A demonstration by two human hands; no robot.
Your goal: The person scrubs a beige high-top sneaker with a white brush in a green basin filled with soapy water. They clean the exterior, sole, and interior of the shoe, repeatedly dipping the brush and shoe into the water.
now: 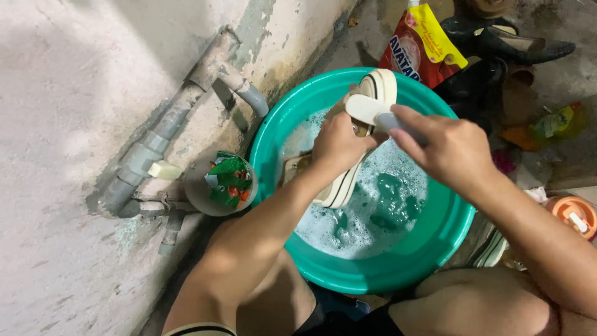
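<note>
My left hand (339,146) grips a cream-coloured shoe (367,118) with a dark stripe, held tilted on its side over a teal plastic basin (435,239) of soapy water. My right hand (451,149) holds a white brush (367,109) by its grey handle, with the brush head pressed against the shoe's sole near the toe. A second shoe (292,168) lies partly sunk in the foam at the basin's left side.
A grey water pipe with a tap (165,169) runs along the concrete wall on the left. A small grey cup (221,185) with sachets stands by the basin. A red and yellow detergent pouch (423,43), dark shoes (516,43) and an orange lid (575,214) lie nearby.
</note>
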